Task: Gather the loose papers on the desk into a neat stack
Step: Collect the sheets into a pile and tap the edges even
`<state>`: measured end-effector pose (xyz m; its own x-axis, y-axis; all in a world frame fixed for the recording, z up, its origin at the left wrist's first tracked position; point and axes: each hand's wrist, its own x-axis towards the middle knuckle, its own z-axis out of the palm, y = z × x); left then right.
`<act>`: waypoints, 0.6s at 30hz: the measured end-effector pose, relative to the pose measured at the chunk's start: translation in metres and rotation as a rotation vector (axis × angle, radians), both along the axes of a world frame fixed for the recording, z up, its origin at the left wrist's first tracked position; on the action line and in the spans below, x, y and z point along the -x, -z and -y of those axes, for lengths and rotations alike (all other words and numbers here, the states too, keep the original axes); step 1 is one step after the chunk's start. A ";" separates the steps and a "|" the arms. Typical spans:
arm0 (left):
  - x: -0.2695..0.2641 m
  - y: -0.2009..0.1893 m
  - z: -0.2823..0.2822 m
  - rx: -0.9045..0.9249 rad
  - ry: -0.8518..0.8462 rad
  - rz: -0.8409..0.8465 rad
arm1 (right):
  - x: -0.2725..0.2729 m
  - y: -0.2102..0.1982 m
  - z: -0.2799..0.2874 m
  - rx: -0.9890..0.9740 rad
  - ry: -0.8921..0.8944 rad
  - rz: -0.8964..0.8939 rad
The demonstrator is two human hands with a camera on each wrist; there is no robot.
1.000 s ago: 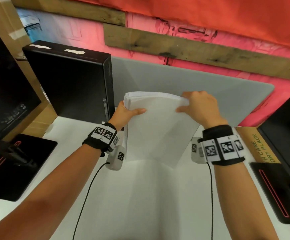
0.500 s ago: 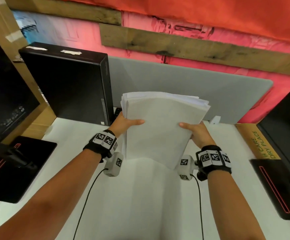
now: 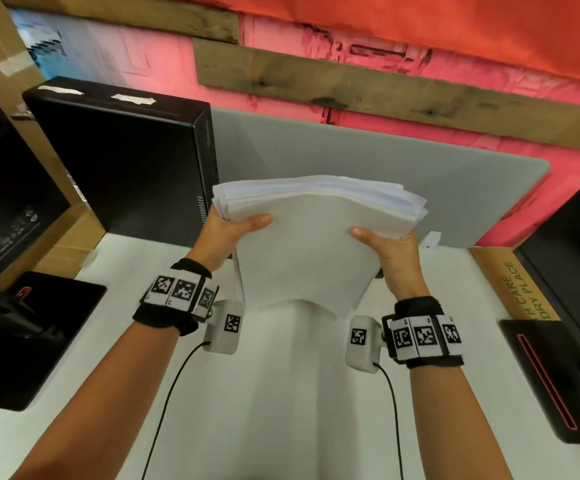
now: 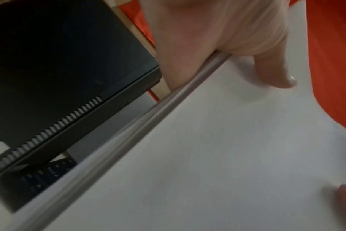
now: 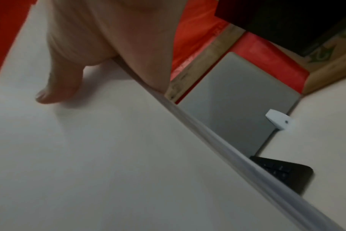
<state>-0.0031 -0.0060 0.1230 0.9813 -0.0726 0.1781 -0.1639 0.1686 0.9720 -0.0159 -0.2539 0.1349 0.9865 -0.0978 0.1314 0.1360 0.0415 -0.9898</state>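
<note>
A thick stack of white papers (image 3: 311,247) stands on edge over the white desk (image 3: 281,393), its top sheets fanned a little to the right. My left hand (image 3: 228,228) grips the stack's left side, thumb across the front sheet. My right hand (image 3: 390,245) grips the right side the same way. In the left wrist view the left hand (image 4: 217,51) pinches the paper stack (image 4: 227,156), thumb on the front. In the right wrist view the right hand (image 5: 101,51) holds the paper stack (image 5: 89,156) at its edge. The fingers behind the sheets are hidden.
A black computer case (image 3: 125,161) stands at the back left beside a monitor (image 3: 1,188). A grey divider panel (image 3: 368,168) runs behind the stack. A black keyboard (image 5: 284,171) lies behind the papers. Another monitor (image 3: 572,258) and cardboard box (image 3: 513,285) are at the right.
My right hand came down from the stack's top edge to its right side a second ago. Since then the stack has tilted back slightly and both hands hold its sides.
</note>
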 end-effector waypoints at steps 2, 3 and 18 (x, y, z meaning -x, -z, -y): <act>0.004 -0.001 -0.004 -0.020 0.009 0.012 | 0.002 0.001 -0.004 0.007 0.002 -0.047; 0.004 -0.002 -0.005 -0.032 -0.001 0.016 | 0.002 0.000 -0.004 0.012 0.010 -0.061; -0.009 -0.008 0.012 0.014 -0.149 0.158 | -0.018 -0.020 -0.022 -0.046 0.261 -0.032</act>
